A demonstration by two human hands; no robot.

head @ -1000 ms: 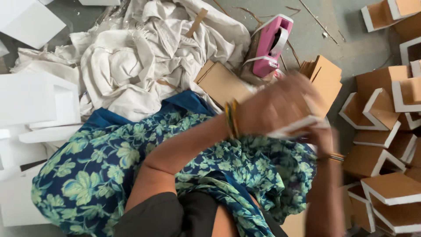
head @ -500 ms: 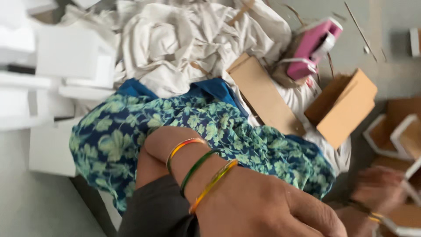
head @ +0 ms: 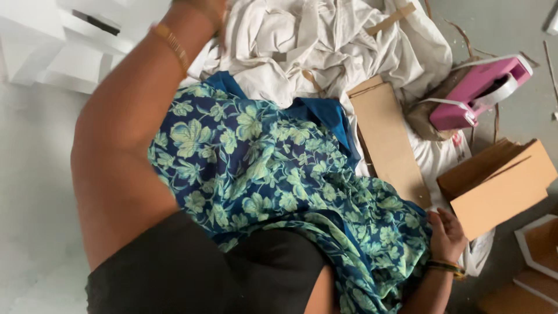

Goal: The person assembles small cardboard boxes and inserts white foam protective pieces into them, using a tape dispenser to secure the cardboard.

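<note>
Resting on the floral cloth point(head: 279, 174), the right hand point(head: 446, 235) is seen with fingers loosely spread, holding nothing. The brown cardboard box point(head: 503, 189) lies just beside it at two o'clock. The left hand's point(head: 206, 9) grip cannot be told.

The left arm point(head: 125, 134) stretched up and away toward the top edge of the view, bare from shoulder to wrist, with a thin bangle near the wrist; its hand point(head: 212, 9) was cut off by the frame, so its grip could not be read. The right hand point(head: 446, 235) lay low at the right, fingers loosely curled and empty, bangles at the wrist.
</note>
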